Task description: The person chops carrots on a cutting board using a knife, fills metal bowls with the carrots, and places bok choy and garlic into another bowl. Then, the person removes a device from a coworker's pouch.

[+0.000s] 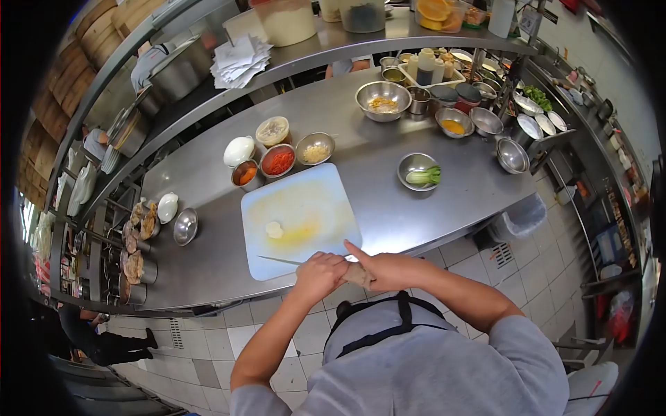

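Observation:
A knife [278, 261] points left over the near edge of a white cutting board [340, 182]; its handle is hidden. My left hand [321, 274] is closed over the knife, the blade coming out on its left side. A brownish cloth [358, 276] is bunched between my hands and seems to be in my left hand. My right hand [380, 268] is closed at the handle end, thumb raised; its grip is partly hidden. On the board lie a pale flat piece of food [275, 229] and a yellow stain.
Behind the board stand bowls of red shreds [278, 161] and chopped pale bits [316, 150], plus a lidded tub [272, 131]. Rightward, one bowl holds a green vegetable [424, 176]. An empty metal bowl [186, 227] sits left. A shelf [305, 59] crosses above; another person [104, 336] stands lower left.

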Demonstrator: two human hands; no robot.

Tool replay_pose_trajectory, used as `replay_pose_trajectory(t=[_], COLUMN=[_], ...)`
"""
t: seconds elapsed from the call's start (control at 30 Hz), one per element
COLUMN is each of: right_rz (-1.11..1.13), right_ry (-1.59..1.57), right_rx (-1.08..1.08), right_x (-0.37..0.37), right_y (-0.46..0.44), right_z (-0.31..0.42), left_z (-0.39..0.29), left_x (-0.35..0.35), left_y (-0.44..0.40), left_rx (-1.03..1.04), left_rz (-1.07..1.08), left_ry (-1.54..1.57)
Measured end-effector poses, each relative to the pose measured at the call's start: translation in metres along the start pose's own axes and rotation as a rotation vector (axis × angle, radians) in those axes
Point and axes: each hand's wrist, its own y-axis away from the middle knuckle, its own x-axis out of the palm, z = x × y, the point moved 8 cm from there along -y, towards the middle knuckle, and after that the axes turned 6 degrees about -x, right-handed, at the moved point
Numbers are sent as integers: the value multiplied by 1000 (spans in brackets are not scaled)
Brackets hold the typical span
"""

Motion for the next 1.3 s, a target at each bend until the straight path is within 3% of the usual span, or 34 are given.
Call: replay_pose_trajectory(t=[0.07, 0.13, 0.23, 0.33, 0.37, 0.4, 0.43, 0.5, 0.53, 0.6, 0.63, 0.7, 0.83, 0.97, 1.03, 1.1, 1.17, 1.23, 1.3], right_rz=[-101, -58, -181, -319, -327, -477, -625, -715, -779, -858, -872, -864, -796, -674, -599, -614, -634, -681, -669], right_ry=[-40, 1, -10, -124, -122, -302, -483, -514, -609, -725, -745, -769, -813, -842, -623, -751, -950, -929, -781], right_rx=[-60, 107, 201, 327, 333, 350, 365, 449, 452, 453, 453, 467, 366, 208, 232, 196, 162, 121, 111], right_x=[-19, -43, -78, -101, -99, -96, -91, -76, -66, -45, -35, -19, -13, -21, -20, -7, 8, 9, 1], right_y=[42, 97, 194, 280, 301, 328, 347, 368, 376, 380, 378, 363, 301, 194, 126, 54, -9, -49, -68], right_z=[-18, -45, -72, -91, -102, -115, -123, -130, -139, -153, -159, -168, -179, -199, -224, -248, -266, -271, -258], left_z=[-15, -12, 15, 60, 69, 75, 80, 108, 128, 134, 127, 103, 13, -54, -51, -35, -13, -3, 1], left_x=[9, 17, 28, 33, 25, 20, 23, 66, 93, 162, 187, 197, 202, 211, 223, 235, 229, 200, 178], left_y=[-25, -50, -95, -164, -187, -205, -225, -257, -268, -266, -258, -238, -172, -83, -45, 5, 52, 86, 98], left_rx=[96, 121, 160, -53, -247, -441, -431, -448, -388, -414, -439, -555, -404, -227, -293, -482, -678, -886, -869], left_rz=[29, 31, 80, 107, 189, 271, 272, 339, 218, 188, 161, -155, -356, -223, -168, -67, -110, -258, -367], left_ry=[-2, 52, 48, -48, 105, 259, 264, 471, 250, 107, -45, -232, -219, 96, 323, 612, 765, 775, 742])
